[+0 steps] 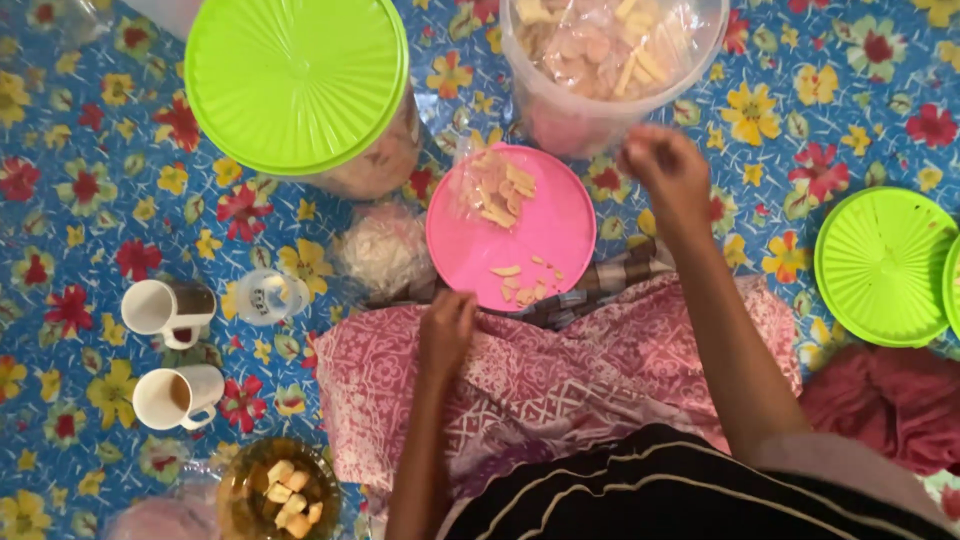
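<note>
1. The pink lid [510,235] lies upside down on the blue flowered mat [90,140], just in front of the person's lap, and serves here as the landmark.
2. The left hand [445,330] sits at the near edge of the pink lid, fingers curled down onto its rim; it seems to pinch the edge, though I cannot tell how firmly.
3. The right hand [665,175] hangs just beyond the far right side of the pink lid, fingers bunched together, blurred; whether anything is between them I cannot tell.
4. Pale cracker sticks [520,280] lie scattered on the near part of the pink lid, and a small clear bag of crackers [495,190] rests on its far part.
5. A clear tub [610,70] filled with crackers stands open just behind the pink lid.
6. A container with a green lid [295,80] stands to the far left of the pink lid.
7. Another green lid [885,265] lies well to the right.
8. Two white mugs [175,350] stand well to the left of the pink lid.
</note>
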